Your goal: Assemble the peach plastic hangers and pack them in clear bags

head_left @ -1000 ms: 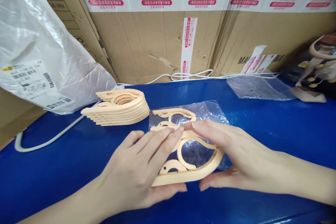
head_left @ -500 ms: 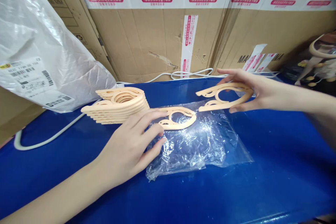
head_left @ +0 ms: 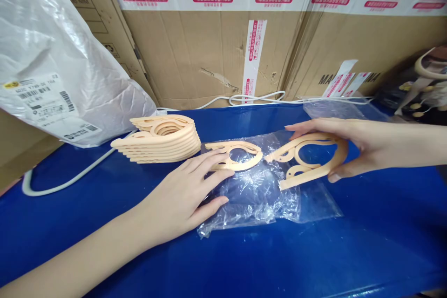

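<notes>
My right hand (head_left: 358,144) grips the rounded end of a beige folding hanger (head_left: 305,178), thumb below and fingers above. This hanger is held at a tilt above the right part of a clear plastic bag (head_left: 258,198). Another beige folding hanger (head_left: 242,166) lies flat on the bag, its left end partly under the fingers of my left hand (head_left: 178,193). My left fingers are stretched out and apart, resting on it. Just beyond that hand is a neat stack of several matching hangers (head_left: 164,146), lying flat on the blue table (head_left: 314,260).
Large cardboard boxes (head_left: 195,42) stand along the back of the table. A white cable (head_left: 70,185) runs in front of and behind the stack. At the left leans a big white shipping bag (head_left: 66,56). A dark bag with a round handle (head_left: 424,67) sits at the far right.
My right hand has moved toward me and slightly right, bringing its hanger lower and tilting it. My left hand has shifted a little right, its fingers flatter over the lying hanger.
</notes>
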The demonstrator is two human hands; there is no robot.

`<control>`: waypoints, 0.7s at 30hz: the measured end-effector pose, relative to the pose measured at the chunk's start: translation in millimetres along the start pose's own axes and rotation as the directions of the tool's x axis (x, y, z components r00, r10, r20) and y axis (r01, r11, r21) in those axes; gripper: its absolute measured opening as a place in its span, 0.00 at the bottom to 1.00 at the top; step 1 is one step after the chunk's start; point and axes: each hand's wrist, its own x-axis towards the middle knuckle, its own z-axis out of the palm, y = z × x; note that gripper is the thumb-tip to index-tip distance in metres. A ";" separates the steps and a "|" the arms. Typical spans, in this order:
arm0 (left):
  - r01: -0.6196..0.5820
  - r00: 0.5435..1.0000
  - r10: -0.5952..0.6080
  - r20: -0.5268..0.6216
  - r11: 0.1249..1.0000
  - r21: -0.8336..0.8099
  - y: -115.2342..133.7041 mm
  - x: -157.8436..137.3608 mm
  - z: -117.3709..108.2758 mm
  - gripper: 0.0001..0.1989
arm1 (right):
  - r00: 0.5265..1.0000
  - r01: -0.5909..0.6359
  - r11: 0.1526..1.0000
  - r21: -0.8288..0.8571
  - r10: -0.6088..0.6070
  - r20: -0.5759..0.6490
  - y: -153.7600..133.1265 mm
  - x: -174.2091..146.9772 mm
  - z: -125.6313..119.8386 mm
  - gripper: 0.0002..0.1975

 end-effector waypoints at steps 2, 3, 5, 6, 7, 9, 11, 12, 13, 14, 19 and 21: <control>0.003 1.000 -0.003 0.020 1.000 0.004 -0.2 -0.1 0.4 0.19 | 0.995 0.094 0.993 -0.078 -0.095 -0.010 -5.9 6.2 7.8 0.40; 0.008 1.000 -0.009 0.030 1.000 0.005 -0.3 -0.1 0.6 0.20 | 0.990 0.133 0.983 -0.127 -0.136 -0.020 -7.7 8.9 10.8 0.40; 0.021 0.999 -0.022 0.042 1.000 0.004 -0.4 -0.1 1.0 0.21 | 0.982 0.182 0.964 -0.193 -0.188 -0.015 -10.0 13.2 15.4 0.40; 0.025 0.999 -0.025 0.044 1.000 0.003 -0.4 0.0 1.1 0.21 | 0.979 0.199 0.957 -0.211 -0.204 -0.004 -11.1 14.8 17.4 0.39; 0.024 0.999 -0.024 0.045 1.000 0.000 -0.3 0.0 1.2 0.21 | 0.975 0.216 0.949 -0.232 -0.220 0.006 -12.5 16.1 19.5 0.39; 0.019 0.999 -0.019 0.047 1.000 -0.006 -0.2 -0.1 1.1 0.21 | 0.968 0.240 0.918 -0.316 -0.251 0.007 -16.7 18.3 24.6 0.41; 0.022 0.998 -0.021 0.054 1.000 -0.018 0.1 -0.4 0.7 0.22 | 0.962 0.238 0.869 -0.434 -0.274 -0.020 -22.4 20.7 31.6 0.41; 0.029 0.998 -0.028 0.059 0.999 -0.027 0.3 -0.6 0.4 0.22 | 0.962 0.226 0.851 -0.474 -0.271 -0.027 -25.3 22.1 35.7 0.41; 0.039 0.997 -0.036 0.065 0.998 -0.039 0.6 -0.8 0.0 0.23 | 0.965 0.217 0.843 -0.493 -0.263 -0.024 -27.8 23.6 39.8 0.41; 0.050 0.996 -0.047 0.070 0.997 -0.051 0.9 -1.0 -0.3 0.25 | 0.968 0.208 0.842 -0.497 -0.251 -0.020 -29.6 25.1 43.5 0.41; 0.113 0.990 -0.103 0.097 0.989 -0.101 2.8 -1.7 -0.6 0.35 | 0.971 0.212 0.865 -0.455 -0.241 -0.005 -24.7 26.8 45.1 0.48; 0.132 0.988 -0.122 0.098 0.986 -0.104 3.0 -1.6 0.2 0.37 | 0.978 0.194 0.894 -0.404 -0.207 0.012 -19.7 24.2 38.2 0.47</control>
